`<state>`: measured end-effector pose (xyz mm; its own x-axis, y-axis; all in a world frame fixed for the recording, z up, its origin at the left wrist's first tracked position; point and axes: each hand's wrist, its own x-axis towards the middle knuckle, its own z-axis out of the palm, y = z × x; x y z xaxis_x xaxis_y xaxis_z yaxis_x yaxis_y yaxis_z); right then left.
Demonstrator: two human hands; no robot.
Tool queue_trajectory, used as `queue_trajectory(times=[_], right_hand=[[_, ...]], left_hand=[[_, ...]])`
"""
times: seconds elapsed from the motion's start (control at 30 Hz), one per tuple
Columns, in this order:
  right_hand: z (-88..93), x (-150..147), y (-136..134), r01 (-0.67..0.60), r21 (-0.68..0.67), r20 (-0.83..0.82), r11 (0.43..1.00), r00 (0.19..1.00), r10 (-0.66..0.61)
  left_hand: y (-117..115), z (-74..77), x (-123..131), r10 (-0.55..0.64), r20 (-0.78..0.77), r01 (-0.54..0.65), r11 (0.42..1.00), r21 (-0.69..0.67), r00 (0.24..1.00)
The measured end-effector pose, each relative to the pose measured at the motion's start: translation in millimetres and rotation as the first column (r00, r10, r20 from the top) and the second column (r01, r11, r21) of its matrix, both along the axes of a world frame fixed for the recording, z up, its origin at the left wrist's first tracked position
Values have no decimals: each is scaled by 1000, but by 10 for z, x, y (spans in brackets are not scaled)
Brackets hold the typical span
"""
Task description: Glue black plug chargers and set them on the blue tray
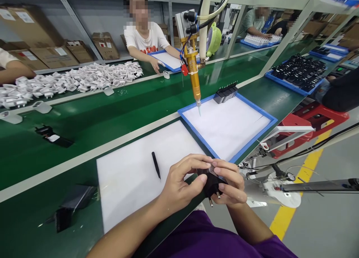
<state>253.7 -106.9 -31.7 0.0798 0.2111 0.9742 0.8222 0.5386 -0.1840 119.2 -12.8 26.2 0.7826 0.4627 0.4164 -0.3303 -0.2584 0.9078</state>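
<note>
My left hand [183,181] and my right hand [231,179] are both closed around a black plug adapter [212,183] near the bench edge. Two metal pins stick out of its lower side, toward my body. Fingers of both hands meet over its top, so much of the adapter is hidden. To the left, a black pen-like tool [156,165] lies on a white board [126,183]. Beyond my hands is a blue-rimmed tray [255,136] with a white lining, and several black adapters [226,93] stand in a row at its far corner.
A gold dispensing nozzle [195,78] hangs over the tray's left side. Black parts [77,196] lie at the lower left, and another black adapter [54,136] is on the green belt [112,119]. White housings [84,78] are heaped beyond it. A co-worker [146,37] sits across.
</note>
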Motion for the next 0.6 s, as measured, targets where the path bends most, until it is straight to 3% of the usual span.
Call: queue_trajectory(times=[0.13, 0.23, 0.3, 0.4, 0.43, 0.6], right_hand=[[72, -10, 39, 86, -104, -2, 991, 996, -87], [52, 50, 69, 183, -287, 2, 940, 982, -191], [-1, 211, 115, 182, -389, -15, 903, 979, -204], [-73, 706, 308, 183, -558, -98, 809, 954, -284], [-86, 925, 418, 201, -640, -127, 742, 924, -360], [-104, 1977, 1191, 354, -715, -119, 603, 788, -604]], left_hand=[[62, -73, 67, 75, -121, -88, 991, -104, 990], [165, -156, 141, 68, -321, -148, 962, -231, 945], [230, -207, 139, 55, -430, -160, 964, -213, 901], [279, -265, 6, 101, -538, -175, 981, -88, 837], [281, -277, -63, 110, -564, -179, 981, -69, 819], [248, -290, -360, 139, -626, -235, 969, -72, 767]])
